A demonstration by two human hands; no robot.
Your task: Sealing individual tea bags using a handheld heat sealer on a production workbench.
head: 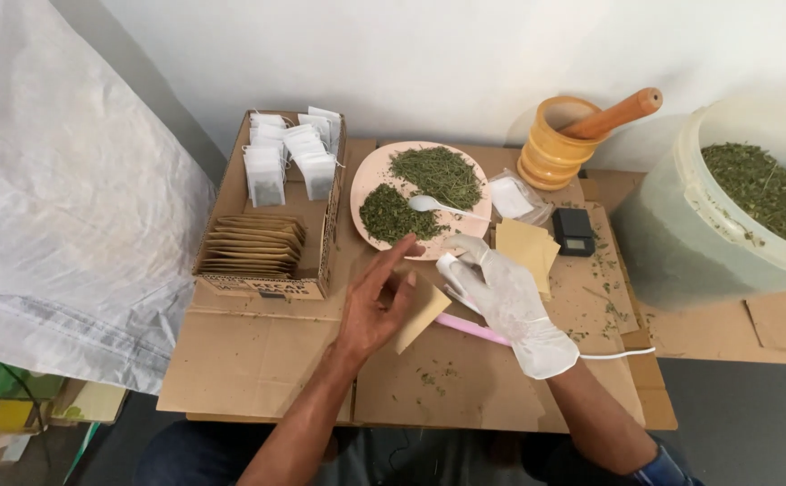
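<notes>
**Now: 2 hands meet over a tan envelope and a small white sachet**

Centrally, on the flattened cardboard sheet (258,360), the bare left hand (377,304) lies with its fingers loosely spread and released, the palm resting against a tan paper envelope (422,315) that sits partly beneath it and pokes out toward the right. Whether the thumb pins the envelope cannot be told. The right hand (505,301), in a white glove, pinches a small white sachet (449,268) between its fingertips, just beside the envelope's upper edge. A pink stick-shaped tool (469,328) lies on the cardboard under the gloved wrist.

Just beyond the hands stands a pale pink plate (368,184) bearing 2 heaps of dried green herb (436,175), with a white plastic spoon (429,205) resting between them. Right of the plate lie a stack of tan envelopes (526,247), a small black pocket scale (573,232) and a clear bag of white sachets (512,196). A yellow mortar (555,144) with a wooden pestle (616,114) stands behind them. To the left, an open cardboard box (328,243) holds filled sachets and tan envelopes. At far right, a translucent tub (681,243) contains more dried herb.
</notes>
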